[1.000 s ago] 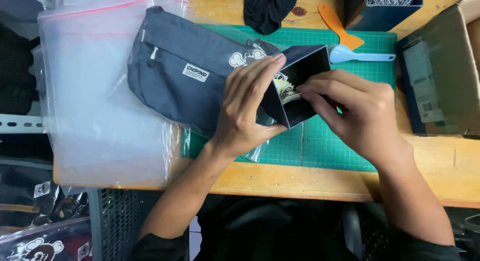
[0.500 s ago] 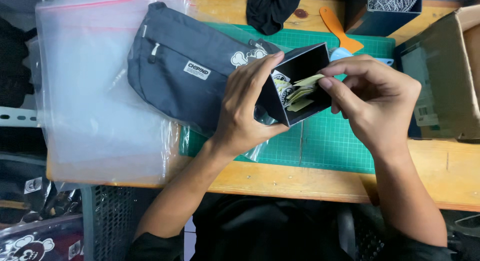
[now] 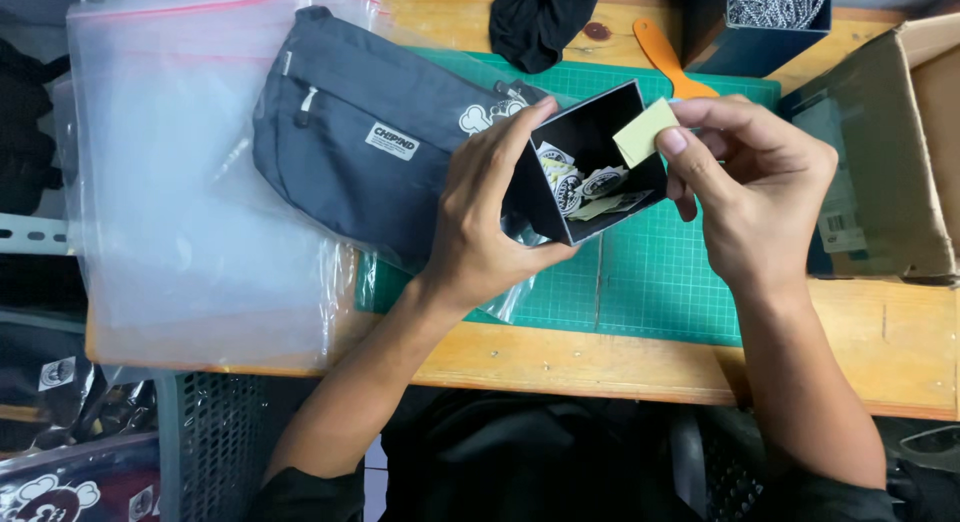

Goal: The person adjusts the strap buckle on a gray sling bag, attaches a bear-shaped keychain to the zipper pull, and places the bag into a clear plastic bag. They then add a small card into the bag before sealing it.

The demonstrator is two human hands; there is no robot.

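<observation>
My left hand grips a small black open box, tilted so its opening faces me. Inside lie several round stickers and paper slips. My right hand pinches a small pale yellow paper square just above the box's upper right edge. A dark grey pouch bag with a white label lies to the left of the box, partly on the green cutting mat.
Clear zip bags are stacked at the left of the wooden table. A cardboard box stands at the right. A dark blue box of chains, an orange tool and a black cloth lie at the back.
My right hand has drawn the pale yellow paper out of the box and lifted it up and to the right. The left hand keeps the box tilted.
</observation>
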